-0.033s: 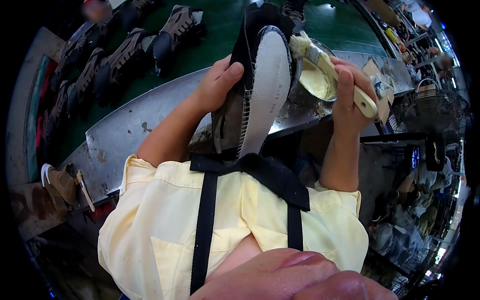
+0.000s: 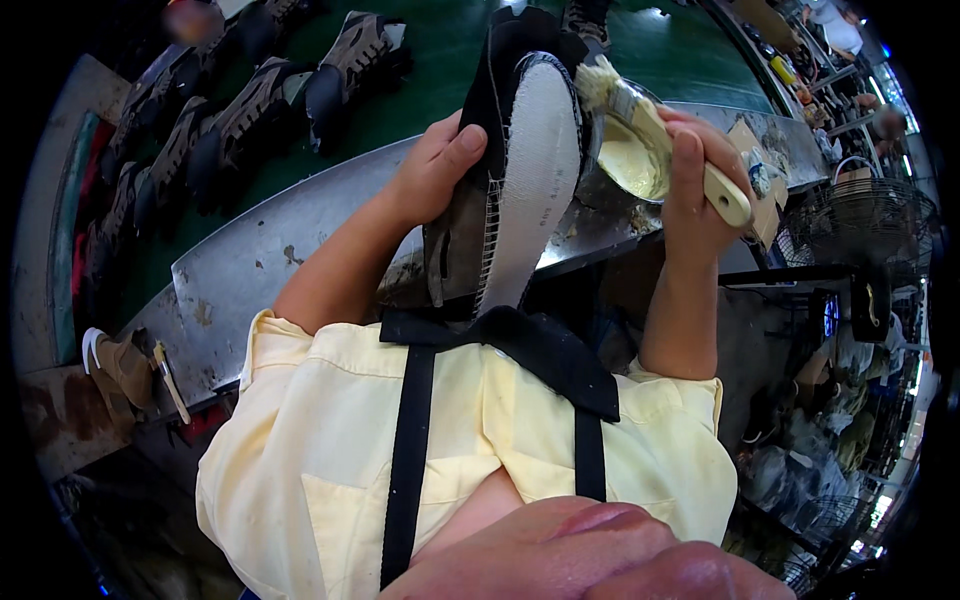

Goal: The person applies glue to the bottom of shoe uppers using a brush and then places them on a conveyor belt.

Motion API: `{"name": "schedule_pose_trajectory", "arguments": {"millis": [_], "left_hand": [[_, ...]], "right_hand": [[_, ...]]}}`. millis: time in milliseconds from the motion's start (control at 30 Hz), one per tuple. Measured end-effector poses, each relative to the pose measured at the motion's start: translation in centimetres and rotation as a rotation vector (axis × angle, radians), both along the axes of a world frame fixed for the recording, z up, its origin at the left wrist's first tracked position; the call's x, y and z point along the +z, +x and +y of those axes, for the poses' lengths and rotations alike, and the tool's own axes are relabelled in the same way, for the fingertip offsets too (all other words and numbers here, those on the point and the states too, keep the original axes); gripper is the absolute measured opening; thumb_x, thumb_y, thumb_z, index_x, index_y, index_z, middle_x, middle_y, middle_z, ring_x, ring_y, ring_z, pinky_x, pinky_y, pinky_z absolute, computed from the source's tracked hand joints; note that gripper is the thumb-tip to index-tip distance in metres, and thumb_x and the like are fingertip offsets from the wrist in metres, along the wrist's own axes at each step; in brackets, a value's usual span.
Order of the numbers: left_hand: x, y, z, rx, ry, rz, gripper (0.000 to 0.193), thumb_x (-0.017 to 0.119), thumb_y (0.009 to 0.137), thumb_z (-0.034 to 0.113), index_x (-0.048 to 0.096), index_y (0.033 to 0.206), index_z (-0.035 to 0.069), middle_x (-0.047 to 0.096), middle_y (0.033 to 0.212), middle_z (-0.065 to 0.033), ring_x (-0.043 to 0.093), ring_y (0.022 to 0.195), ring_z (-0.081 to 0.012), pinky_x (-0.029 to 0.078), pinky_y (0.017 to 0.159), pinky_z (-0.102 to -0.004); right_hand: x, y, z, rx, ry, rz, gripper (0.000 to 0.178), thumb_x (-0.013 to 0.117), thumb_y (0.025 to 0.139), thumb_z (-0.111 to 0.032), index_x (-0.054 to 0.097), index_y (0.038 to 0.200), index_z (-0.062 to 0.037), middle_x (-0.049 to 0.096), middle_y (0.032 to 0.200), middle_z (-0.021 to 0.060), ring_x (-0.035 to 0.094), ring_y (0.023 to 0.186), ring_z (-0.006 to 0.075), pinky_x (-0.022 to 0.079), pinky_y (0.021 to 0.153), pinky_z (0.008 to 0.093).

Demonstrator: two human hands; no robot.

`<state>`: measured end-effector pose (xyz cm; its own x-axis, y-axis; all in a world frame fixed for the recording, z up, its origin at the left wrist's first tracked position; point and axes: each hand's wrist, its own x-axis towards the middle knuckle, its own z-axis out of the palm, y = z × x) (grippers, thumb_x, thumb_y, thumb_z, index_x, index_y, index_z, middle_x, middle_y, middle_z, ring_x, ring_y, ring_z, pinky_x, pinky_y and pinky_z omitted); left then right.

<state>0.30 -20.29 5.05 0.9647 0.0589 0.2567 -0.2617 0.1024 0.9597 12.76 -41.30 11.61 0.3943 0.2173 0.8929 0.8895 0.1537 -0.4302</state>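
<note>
My left hand [image 2: 440, 168] is closed around the side of a dark shoe upper [image 2: 468, 215], thumb on its edge. The upper is turned sole side up, showing a long pale insole board [image 2: 541, 150] with stitching along its left edge. Between the fingers and thumb of my right hand [image 2: 705, 180] is a brush [image 2: 648, 125] with a cream handle, its pale, clumped bristles at the upper's right edge. Whether the bristles touch it I cannot tell. Beneath the brush stands a round bowl [image 2: 628, 160] of pale yellow paste, partly hidden by the brush and hand.
Several brown and black shoes [image 2: 345, 75] lie on the green surface [image 2: 450, 50] at the far left. A metal ledge [image 2: 270, 235] runs along its near side. A brown shoe [image 2: 120, 370] and another brush [image 2: 170, 380] are at left. At right stands a wire-caged fan [image 2: 850, 225].
The brush in my right hand has shifted slightly up and to the left. My left hand and the shoe upper stay where they were.
</note>
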Motion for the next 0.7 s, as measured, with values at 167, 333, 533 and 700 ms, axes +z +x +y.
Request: {"name": "schedule_pose_trajectory", "arguments": {"millis": [167, 333, 533, 700], "left_hand": [[0.3, 0.1, -0.2, -0.012, -0.029, -0.004, 0.058, 0.044, 0.09, 0.05, 0.047, 0.116, -0.002, 0.055, 0.106, -0.0054, 0.047, 0.096, -0.0103, 0.036, 0.088, -0.0247], [0.7, 0.2, -0.3, -0.013, 0.027, -0.029, 0.059, 0.044, 0.089, 0.05, 0.047, 0.117, -0.002, 0.055, 0.107, -0.0057, 0.047, 0.095, -0.0106, 0.037, 0.087, -0.0251], [0.5, 0.1, -0.4, 0.015, 0.031, -0.054, 0.06, 0.045, 0.089, 0.051, 0.046, 0.118, -0.002, 0.056, 0.107, -0.006, 0.049, 0.096, -0.0109, 0.038, 0.087, -0.0259], [0.8, 0.3, -0.8, -0.014, 0.048, -0.047, 0.059, 0.046, 0.089, 0.05, 0.046, 0.119, -0.001, 0.056, 0.107, -0.0056, 0.049, 0.097, -0.0111, 0.038, 0.088, -0.0261]], "right_hand": [[0.2, 1.1, 1.8, 0.055, 0.119, -0.04, 0.008, 0.063, 0.083, -0.009, 0.064, 0.082, -0.0004, 0.068, 0.083, 0.01, 0.064, 0.075, 0.0169, 0.049, 0.069, 0.0251], [0.2, 0.6, 0.8, 0.032, 0.043, 0.15, 0.019, 0.055, 0.089, -0.013, 0.061, 0.083, 0.0049, 0.066, 0.084, 0.0183, 0.064, 0.079, 0.0216, 0.051, 0.074, 0.0308], [1.5, -1.8, -3.5, -0.069, -0.277, 0.421, 0.013, 0.059, 0.084, -0.009, 0.065, 0.076, -0.0002, 0.065, 0.072, 0.0034, 0.057, 0.062, 0.0072, 0.045, 0.057, 0.0216], [2.6, -3.1, -4.0, -0.079, -0.375, 0.372, 0.01, 0.062, 0.082, -0.008, 0.065, 0.077, -0.0003, 0.064, 0.07, 0.0037, 0.056, 0.059, 0.0083, 0.044, 0.055, 0.0213]]}}
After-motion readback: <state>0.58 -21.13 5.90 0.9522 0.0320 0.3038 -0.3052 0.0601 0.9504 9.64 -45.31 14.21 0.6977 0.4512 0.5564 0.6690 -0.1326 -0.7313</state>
